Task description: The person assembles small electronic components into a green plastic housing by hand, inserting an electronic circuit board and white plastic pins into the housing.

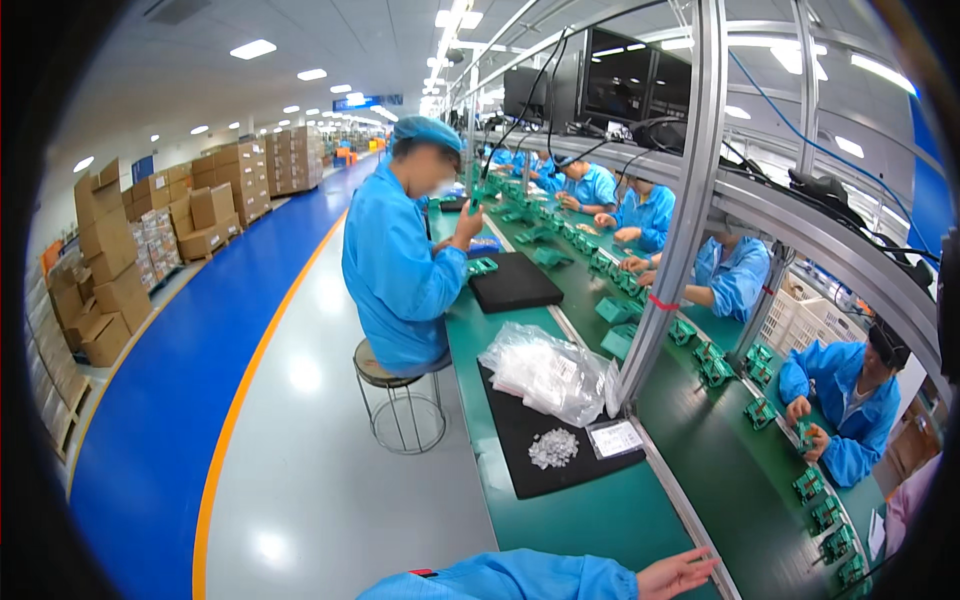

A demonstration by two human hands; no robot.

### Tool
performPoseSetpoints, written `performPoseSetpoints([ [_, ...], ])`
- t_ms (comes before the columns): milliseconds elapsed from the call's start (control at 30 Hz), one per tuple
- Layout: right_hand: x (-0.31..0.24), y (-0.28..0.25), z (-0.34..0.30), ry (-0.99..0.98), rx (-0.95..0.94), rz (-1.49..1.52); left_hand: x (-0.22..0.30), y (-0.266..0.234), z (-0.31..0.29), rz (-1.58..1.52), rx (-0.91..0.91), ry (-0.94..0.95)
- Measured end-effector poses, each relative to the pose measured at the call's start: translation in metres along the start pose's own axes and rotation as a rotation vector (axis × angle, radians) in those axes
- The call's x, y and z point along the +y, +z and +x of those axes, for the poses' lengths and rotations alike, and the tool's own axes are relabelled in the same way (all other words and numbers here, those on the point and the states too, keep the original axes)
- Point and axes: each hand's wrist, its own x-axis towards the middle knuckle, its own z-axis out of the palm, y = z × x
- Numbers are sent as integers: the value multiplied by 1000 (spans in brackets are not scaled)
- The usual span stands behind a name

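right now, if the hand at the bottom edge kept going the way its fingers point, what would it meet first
The hand lies open on the green bench, fingers pointing right. First in that line looks to be the metal rail beside the belt, then the green parts on it. Depth is hard to judge. Which hand it is cannot be told.

One hand [675,574] rests open-fingered on the green bench [600,510].

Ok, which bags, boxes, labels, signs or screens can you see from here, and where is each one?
Clear plastic bag: crumpled, full of white parts, on the black mat ahead.
Small label bag: flat, clear with a white card, right of the small white pile.
Cardboard boxes: brown stacks along the far left wall.
Screens: dark, flat, mounted above the bench.
Hanging sign: blue, under the ceiling far off.
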Motion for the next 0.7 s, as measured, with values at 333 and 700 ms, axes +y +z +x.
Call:
performPoseSetpoints([
  [333, -116, 74, 44, -290, 2, 681, 24, 1, -1, -91, 186, 18],
  [700, -105, 81, 50, -149, -204, 709, 31, 6, -7, -23, 66, -87],
])
